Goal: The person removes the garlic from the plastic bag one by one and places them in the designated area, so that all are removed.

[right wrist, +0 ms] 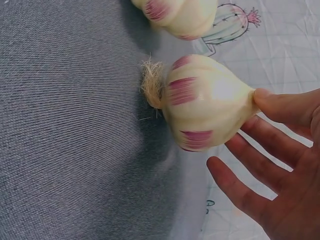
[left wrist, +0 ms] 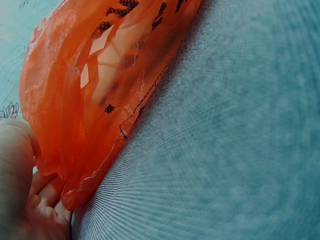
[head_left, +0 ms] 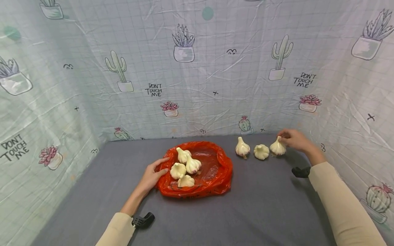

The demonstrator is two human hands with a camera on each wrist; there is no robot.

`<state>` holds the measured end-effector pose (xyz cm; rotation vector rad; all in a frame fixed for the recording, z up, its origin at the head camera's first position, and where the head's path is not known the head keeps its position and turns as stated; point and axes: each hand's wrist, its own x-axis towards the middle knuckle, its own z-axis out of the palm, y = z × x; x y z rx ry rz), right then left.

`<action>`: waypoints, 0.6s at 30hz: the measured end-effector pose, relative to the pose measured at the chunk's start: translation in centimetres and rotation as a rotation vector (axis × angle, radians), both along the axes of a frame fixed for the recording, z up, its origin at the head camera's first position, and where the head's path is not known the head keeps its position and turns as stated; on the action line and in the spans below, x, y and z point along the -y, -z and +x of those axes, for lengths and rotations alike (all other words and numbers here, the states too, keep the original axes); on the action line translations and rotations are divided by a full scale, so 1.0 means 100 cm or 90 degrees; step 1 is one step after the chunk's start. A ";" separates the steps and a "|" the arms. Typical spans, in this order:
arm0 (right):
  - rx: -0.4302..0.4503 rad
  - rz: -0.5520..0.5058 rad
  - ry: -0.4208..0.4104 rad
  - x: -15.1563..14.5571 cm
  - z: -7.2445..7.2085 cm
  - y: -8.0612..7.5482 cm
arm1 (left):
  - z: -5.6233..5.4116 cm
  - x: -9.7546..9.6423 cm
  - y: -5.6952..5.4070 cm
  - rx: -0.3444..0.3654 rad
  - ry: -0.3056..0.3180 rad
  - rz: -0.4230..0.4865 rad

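Observation:
My right hand (head_left: pixel 295 139) pinches a garlic bulb (right wrist: pixel 205 105) by its neck, between thumb and fingers. In the right wrist view its roots point at the grey tabletop. This bulb is the rightmost of three in a row at the back; a middle bulb (head_left: pixel 261 152) and a left bulb (head_left: pixel 243 147) stand beside it. At the centre-left lies a red plastic bag (head_left: pixel 226 171), its mouth spread wide, with several garlic bulbs (head_left: pixel 193 165) gathered in its left half. My left hand (head_left: pixel 150 176) holds the bag's left side, thumb and fingers at the rim.
A grey cloth (head_left: pixel 246 212) covers the table. Hanging sheets printed with cacti (head_left: pixel 203 82) close off the back and both sides, with the back sheet right behind the row of bulbs. A black wrist device (head_left: pixel 143 220) sits on my left wrist, another (head_left: pixel 301 172) on my right.

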<state>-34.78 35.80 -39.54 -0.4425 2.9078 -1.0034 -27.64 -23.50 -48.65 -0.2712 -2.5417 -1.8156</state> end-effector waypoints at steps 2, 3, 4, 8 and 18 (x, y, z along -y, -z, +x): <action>-0.011 0.008 0.008 -0.001 -0.001 0.003 | 0.000 0.000 0.000 -0.004 0.002 -0.002; -0.015 0.012 0.009 -0.001 -0.002 0.004 | 0.000 0.000 0.000 -0.006 0.003 -0.001; -0.017 0.018 0.012 -0.002 -0.003 0.005 | 0.000 0.000 0.000 -0.007 0.003 -0.002; 0.001 0.029 0.016 -0.001 -0.003 0.005 | 0.001 0.000 -0.001 -0.008 0.002 -0.005; 0.012 0.031 0.035 -0.004 -0.001 0.005 | 0.003 -0.001 -0.002 -0.010 -0.010 -0.017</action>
